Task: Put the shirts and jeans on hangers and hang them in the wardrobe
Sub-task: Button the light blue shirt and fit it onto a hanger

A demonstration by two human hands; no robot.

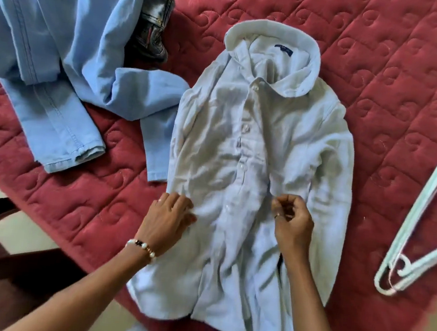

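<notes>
A white button-front shirt (251,147) was found laid flat on the red quilted bed (384,61), collar toward the far edge and hem at the near edge, so that its long axis ran away from the person. The left hand (171,219) was pressed on the shirt's left front panel with fingers spread and nearly straight. The right hand (291,221) was held just right of the placket, fingers curled in a pinch; whether fabric or a button was caught between them could not be made out.

The pale green hangers (422,219) lay at the right edge of the bed, well apart from the shirt and nearer the right hand; their hooks pointed toward the near edge. That reach is judged to decide the coming move.

Light blue jeans (57,48) were heaped at the far left corner, with a dark garment (154,23) partly buried behind them and not identifiable. The hangers were cut off by the frame; their number could not be told. No wardrobe was seen.
</notes>
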